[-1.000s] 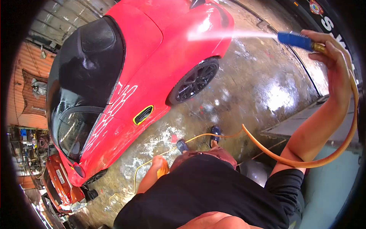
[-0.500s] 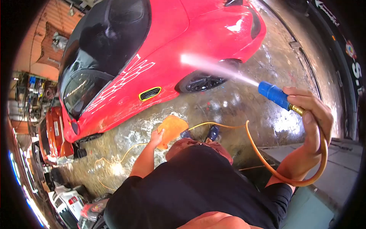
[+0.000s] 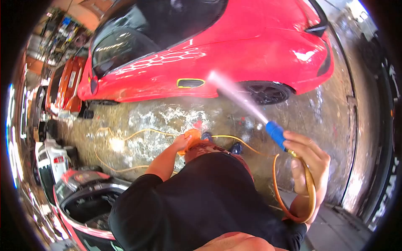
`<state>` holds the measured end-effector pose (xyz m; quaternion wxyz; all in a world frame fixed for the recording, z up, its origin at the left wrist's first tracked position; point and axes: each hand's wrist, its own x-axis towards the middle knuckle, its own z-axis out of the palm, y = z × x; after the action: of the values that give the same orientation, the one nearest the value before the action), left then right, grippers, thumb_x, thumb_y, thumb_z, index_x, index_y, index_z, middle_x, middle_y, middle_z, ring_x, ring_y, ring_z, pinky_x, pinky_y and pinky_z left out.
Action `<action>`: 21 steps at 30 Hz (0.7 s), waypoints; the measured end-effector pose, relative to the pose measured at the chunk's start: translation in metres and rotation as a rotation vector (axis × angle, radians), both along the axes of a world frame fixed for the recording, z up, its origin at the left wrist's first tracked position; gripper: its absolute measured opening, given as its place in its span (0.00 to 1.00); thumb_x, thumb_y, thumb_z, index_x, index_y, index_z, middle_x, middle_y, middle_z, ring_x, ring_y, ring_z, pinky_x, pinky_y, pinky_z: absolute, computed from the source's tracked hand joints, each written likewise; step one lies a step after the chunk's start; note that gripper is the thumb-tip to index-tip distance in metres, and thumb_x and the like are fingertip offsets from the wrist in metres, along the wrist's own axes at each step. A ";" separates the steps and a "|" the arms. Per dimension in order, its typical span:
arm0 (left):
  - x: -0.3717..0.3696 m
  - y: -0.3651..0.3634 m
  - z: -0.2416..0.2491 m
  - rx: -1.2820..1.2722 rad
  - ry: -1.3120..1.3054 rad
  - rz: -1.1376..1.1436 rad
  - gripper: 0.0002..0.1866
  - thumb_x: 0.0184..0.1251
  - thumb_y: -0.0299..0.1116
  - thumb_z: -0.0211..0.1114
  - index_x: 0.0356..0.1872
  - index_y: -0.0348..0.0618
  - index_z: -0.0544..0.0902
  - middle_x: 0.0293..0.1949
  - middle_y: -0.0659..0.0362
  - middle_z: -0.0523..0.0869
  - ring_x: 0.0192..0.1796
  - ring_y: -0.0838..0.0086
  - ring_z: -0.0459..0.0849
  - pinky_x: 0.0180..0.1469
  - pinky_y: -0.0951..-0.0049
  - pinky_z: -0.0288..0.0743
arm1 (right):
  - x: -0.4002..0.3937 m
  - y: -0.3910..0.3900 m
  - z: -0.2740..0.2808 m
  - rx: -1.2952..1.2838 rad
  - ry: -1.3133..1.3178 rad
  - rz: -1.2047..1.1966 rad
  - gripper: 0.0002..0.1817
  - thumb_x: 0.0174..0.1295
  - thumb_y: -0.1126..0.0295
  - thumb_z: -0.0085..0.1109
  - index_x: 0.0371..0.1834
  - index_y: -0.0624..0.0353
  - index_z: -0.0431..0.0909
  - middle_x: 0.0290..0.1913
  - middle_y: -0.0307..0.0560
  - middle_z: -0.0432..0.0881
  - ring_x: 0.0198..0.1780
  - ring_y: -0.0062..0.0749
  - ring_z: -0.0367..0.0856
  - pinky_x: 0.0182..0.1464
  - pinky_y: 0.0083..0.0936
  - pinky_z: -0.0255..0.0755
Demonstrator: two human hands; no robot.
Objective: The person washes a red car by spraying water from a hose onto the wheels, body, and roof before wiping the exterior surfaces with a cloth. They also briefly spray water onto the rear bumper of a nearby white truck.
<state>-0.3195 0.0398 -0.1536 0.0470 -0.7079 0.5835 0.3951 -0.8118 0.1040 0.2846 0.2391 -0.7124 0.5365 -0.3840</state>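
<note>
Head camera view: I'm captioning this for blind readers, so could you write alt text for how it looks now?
A person's right hand holds an orange hose with a blue nozzle, spraying the side of a red car near a dark wheel. The left hand holds an orange cloth above a shiny, stained floor.

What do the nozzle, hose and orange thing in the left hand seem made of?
Nozzle: blue, probably plastic or rubber; golden glints at its base suggest brass.
Hose: smooth, orange rubber or PVC, bending in a flexible loop.
Cloth: matte, likely fabric; weave too small to tell.
</note>
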 end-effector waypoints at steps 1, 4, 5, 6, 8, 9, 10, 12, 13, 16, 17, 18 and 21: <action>-0.002 0.000 0.005 0.001 -0.023 0.027 0.36 0.80 0.65 0.54 0.59 0.39 0.87 0.52 0.35 0.90 0.58 0.38 0.87 0.61 0.44 0.80 | 0.006 -0.011 0.002 -0.049 -0.035 -0.013 0.19 0.66 0.65 0.58 0.47 0.70 0.89 0.55 0.64 0.90 0.56 0.55 0.92 0.61 0.42 0.83; 0.000 0.021 0.008 -0.066 0.012 0.151 0.39 0.77 0.67 0.59 0.56 0.32 0.87 0.51 0.33 0.90 0.56 0.39 0.89 0.59 0.45 0.81 | 0.018 -0.038 0.000 -0.066 -0.070 0.043 0.17 0.65 0.69 0.59 0.48 0.71 0.89 0.56 0.64 0.90 0.57 0.57 0.91 0.63 0.44 0.82; 0.004 0.029 0.002 -0.071 0.010 0.174 0.38 0.77 0.66 0.60 0.55 0.32 0.87 0.51 0.33 0.90 0.56 0.39 0.89 0.59 0.45 0.81 | 0.024 -0.047 -0.001 -0.052 -0.054 0.105 0.17 0.65 0.69 0.59 0.48 0.71 0.89 0.56 0.65 0.90 0.58 0.57 0.91 0.63 0.44 0.82; 0.012 0.038 -0.008 -0.079 0.008 0.196 0.37 0.77 0.65 0.61 0.54 0.32 0.87 0.50 0.32 0.90 0.56 0.38 0.89 0.58 0.45 0.82 | 0.031 -0.056 -0.001 -0.042 -0.037 0.167 0.17 0.66 0.69 0.59 0.49 0.71 0.89 0.56 0.65 0.89 0.58 0.57 0.91 0.63 0.44 0.82; 0.019 0.053 -0.007 -0.066 0.029 0.287 0.34 0.76 0.62 0.64 0.54 0.32 0.88 0.50 0.32 0.90 0.55 0.38 0.89 0.58 0.44 0.82 | 0.055 -0.073 -0.004 -0.134 -0.080 0.142 0.16 0.66 0.70 0.60 0.49 0.71 0.88 0.56 0.66 0.89 0.58 0.57 0.90 0.63 0.42 0.82; 0.014 0.062 0.015 -0.038 0.050 0.353 0.33 0.75 0.60 0.65 0.53 0.32 0.88 0.50 0.31 0.90 0.55 0.38 0.89 0.58 0.44 0.82 | 0.064 -0.080 -0.005 -0.111 -0.067 0.204 0.16 0.66 0.71 0.60 0.49 0.71 0.88 0.56 0.66 0.89 0.58 0.57 0.90 0.63 0.42 0.82; 0.012 0.072 0.028 -0.011 0.074 0.418 0.32 0.74 0.58 0.67 0.53 0.32 0.88 0.49 0.31 0.90 0.55 0.37 0.89 0.58 0.44 0.82 | 0.074 -0.085 -0.006 -0.089 -0.051 0.264 0.16 0.66 0.71 0.60 0.50 0.71 0.88 0.56 0.66 0.89 0.58 0.56 0.90 0.63 0.41 0.82; 0.037 0.101 -0.010 -0.049 -0.013 0.430 0.30 0.72 0.55 0.68 0.53 0.33 0.88 0.49 0.32 0.90 0.56 0.38 0.89 0.58 0.45 0.83 | 0.097 -0.095 -0.009 -0.038 -0.049 0.373 0.15 0.65 0.73 0.61 0.50 0.71 0.88 0.56 0.66 0.89 0.58 0.56 0.90 0.63 0.41 0.81; 0.045 0.114 -0.025 -0.072 -0.055 0.433 0.29 0.71 0.54 0.68 0.54 0.34 0.88 0.49 0.33 0.90 0.56 0.38 0.89 0.58 0.45 0.83 | 0.112 -0.097 -0.010 -0.059 -0.062 0.348 0.15 0.65 0.74 0.61 0.50 0.71 0.88 0.56 0.66 0.89 0.58 0.56 0.90 0.63 0.41 0.81; 0.068 0.145 -0.051 -0.016 -0.039 0.504 0.22 0.68 0.42 0.66 0.55 0.37 0.88 0.49 0.35 0.91 0.57 0.41 0.89 0.61 0.46 0.83 | 0.149 -0.100 -0.005 -0.084 -0.039 0.355 0.14 0.65 0.76 0.59 0.50 0.71 0.88 0.56 0.65 0.89 0.57 0.57 0.90 0.62 0.40 0.82; 0.080 0.157 -0.073 0.005 -0.024 0.515 0.22 0.67 0.40 0.66 0.56 0.38 0.88 0.50 0.35 0.91 0.58 0.41 0.89 0.61 0.46 0.83 | 0.159 -0.102 -0.006 -0.098 0.000 0.328 0.14 0.65 0.77 0.59 0.50 0.71 0.87 0.56 0.65 0.88 0.57 0.56 0.90 0.61 0.40 0.82; 0.087 0.162 -0.080 0.071 -0.024 0.589 0.21 0.65 0.36 0.64 0.56 0.39 0.89 0.52 0.35 0.90 0.60 0.42 0.89 0.63 0.46 0.81 | 0.168 -0.103 -0.010 -0.111 0.038 0.298 0.14 0.65 0.78 0.58 0.51 0.71 0.87 0.55 0.66 0.88 0.56 0.56 0.91 0.61 0.40 0.82; 0.111 0.179 -0.084 0.021 0.057 0.584 0.20 0.65 0.35 0.62 0.56 0.39 0.89 0.52 0.35 0.90 0.60 0.42 0.88 0.64 0.47 0.81 | 0.195 -0.110 -0.021 -0.044 0.069 0.239 0.14 0.66 0.81 0.57 0.51 0.72 0.86 0.55 0.67 0.88 0.54 0.56 0.91 0.59 0.39 0.82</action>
<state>-0.2088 0.2183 -0.2371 -0.0779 -0.8340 0.3520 0.4177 -0.6168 -0.0055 0.2637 0.2491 -0.7891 0.4471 -0.3397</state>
